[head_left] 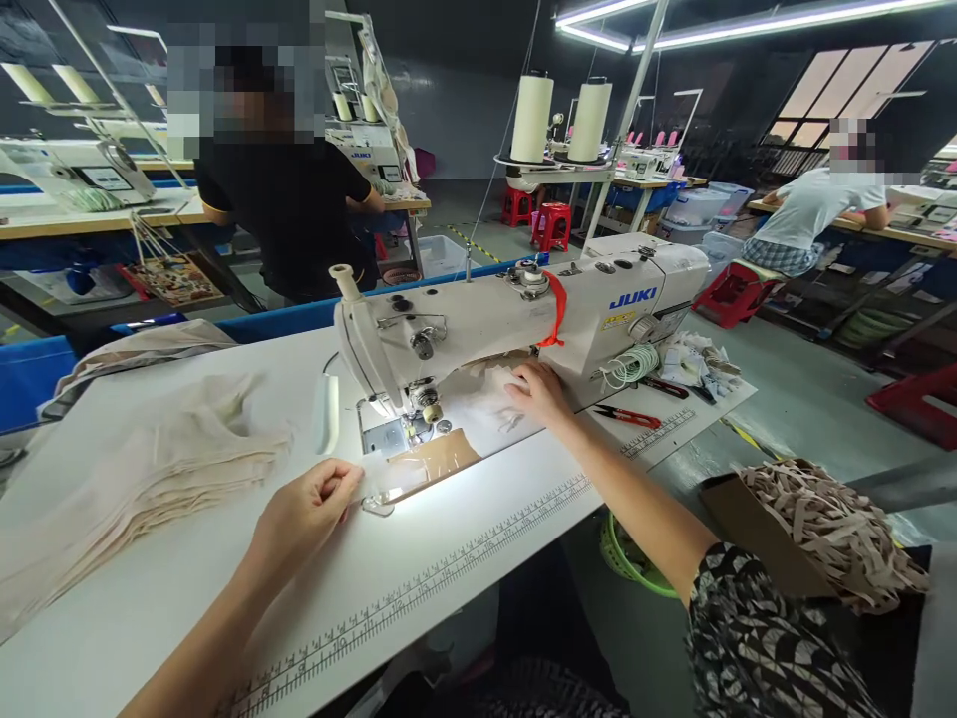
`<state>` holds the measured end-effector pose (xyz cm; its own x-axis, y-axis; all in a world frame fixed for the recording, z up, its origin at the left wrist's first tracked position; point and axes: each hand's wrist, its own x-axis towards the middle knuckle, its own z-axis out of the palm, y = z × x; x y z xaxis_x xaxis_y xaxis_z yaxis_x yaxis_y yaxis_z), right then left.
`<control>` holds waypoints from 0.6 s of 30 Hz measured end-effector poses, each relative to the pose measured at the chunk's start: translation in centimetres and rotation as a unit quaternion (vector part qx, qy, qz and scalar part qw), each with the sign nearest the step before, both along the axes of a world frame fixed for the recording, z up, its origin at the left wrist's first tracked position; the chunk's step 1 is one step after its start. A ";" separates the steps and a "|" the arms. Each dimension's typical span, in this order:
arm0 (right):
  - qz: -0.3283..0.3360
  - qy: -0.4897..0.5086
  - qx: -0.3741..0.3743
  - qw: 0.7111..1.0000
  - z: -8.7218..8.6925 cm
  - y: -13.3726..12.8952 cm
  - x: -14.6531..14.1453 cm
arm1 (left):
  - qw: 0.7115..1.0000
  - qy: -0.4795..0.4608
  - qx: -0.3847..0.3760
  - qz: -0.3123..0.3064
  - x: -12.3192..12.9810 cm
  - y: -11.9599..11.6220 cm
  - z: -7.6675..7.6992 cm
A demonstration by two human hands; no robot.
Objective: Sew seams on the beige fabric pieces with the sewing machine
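Observation:
A white sewing machine [478, 324] stands on the white table in front of me, its needle area lit. My left hand [314, 504] pinches the edge of a thin, pale piece of fabric [372, 477] just left of the machine's front plate. Under the machine arm, my right hand [539, 391] has its fingers bent over white, sheer fabric [497, 389]; how firmly it grips is hard to see. Brown tape or card [441, 454] covers part of the machine bed between my hands. Left of the needle lies a stack of cream fabric pieces [201, 469].
Red-handled thread snips [628, 416], a coil of pale green cord [634, 365] and fabric scraps [699, 361] lie right of the machine. A ruler strip [419, 588] runs along the table's front. A box of fabric strips [829, 529] stands at lower right. Two people sit at other machines.

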<state>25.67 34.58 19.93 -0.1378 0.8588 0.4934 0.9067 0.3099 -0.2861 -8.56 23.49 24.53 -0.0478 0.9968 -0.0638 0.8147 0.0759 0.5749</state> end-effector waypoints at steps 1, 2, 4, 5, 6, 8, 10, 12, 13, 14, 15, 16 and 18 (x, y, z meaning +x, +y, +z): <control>0.005 -0.001 0.004 1.000 -0.1 -0.1 0.0 | 1.000 0.024 0.007 0.017 -0.1 0.0 0.0; 0.010 0.000 0.008 1.000 -0.1 -0.2 0.1 | 0.998 0.046 0.015 0.032 -0.2 0.0 0.0; 0.020 0.004 0.015 1.000 0.0 -0.4 0.2 | 0.995 0.077 0.031 0.046 -0.1 0.0 0.0; 0.024 0.004 0.024 0.999 0.1 -0.5 0.3 | 0.994 0.086 0.041 0.046 0.0 0.1 0.0; 0.027 0.001 0.039 0.999 0.3 -0.7 0.5 | 0.993 0.095 0.049 0.046 0.2 0.2 0.0; 0.030 -0.007 0.083 0.996 0.8 -1.3 0.4 | 0.990 0.115 0.059 0.054 0.4 0.5 0.0; 0.048 -0.008 0.114 0.992 1.4 -2.6 -0.3 | 0.986 0.138 0.060 0.069 0.4 0.8 0.0; 0.111 0.005 0.086 0.990 2.0 -4.5 -2.0 | 0.982 0.158 0.060 0.080 0.4 1.0 -0.1; 0.156 0.009 0.056 0.986 2.3 -5.6 -3.2 | 0.981 0.167 0.060 0.081 0.5 1.1 -0.2; 0.203 0.007 0.027 0.979 2.5 -6.6 -4.5 | 0.979 0.177 0.059 0.079 0.5 1.0 -0.2; 0.245 -0.005 0.002 0.970 2.7 -7.4 -5.9 | 0.978 0.186 0.055 0.076 0.6 0.9 -0.3; 0.276 -0.025 -0.014 0.961 2.9 -8.1 -7.2 | 0.977 0.194 0.049 0.071 0.6 0.8 -0.3; 0.309 -0.082 -0.023 0.947 3.1 -8.9 -9.6 | 0.977 0.203 0.030 0.055 0.4 0.5 -0.2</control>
